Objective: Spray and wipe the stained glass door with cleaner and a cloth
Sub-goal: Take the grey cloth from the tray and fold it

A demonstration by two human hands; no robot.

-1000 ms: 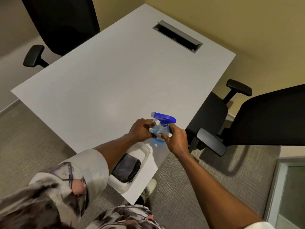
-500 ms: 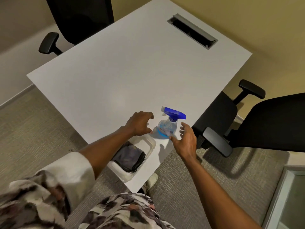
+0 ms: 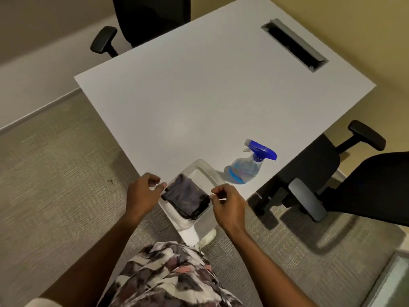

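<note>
A large white rectangular worktop [image 3: 199, 96] fills the middle of the view, turned so one corner points toward the person. Black office chairs stand around it: one [image 3: 332, 173] at the right edge, another [image 3: 143, 18] at the far left side. Two bare forearms reach in from below toward the near corner. There a shallow white plastic tray [image 3: 207, 171] sits with its long axis running from the near corner away toward the upper right; a dark grey folded cloth [image 3: 184, 196] lies in its nearer half. The left hand [image 3: 141, 193] hangs at the tray's left rim, fingers loosely curled and thumb out, gripping nothing. The right hand [image 3: 228, 201] hangs at the right rim, fingertips pinched lightly together, also empty. Just beside the tray on the right, a clear spray bottle with blue liquid and a blue trigger head [image 3: 249, 165] stands upright on the worktop, nozzle pointing left, apart from both hands.
</note>
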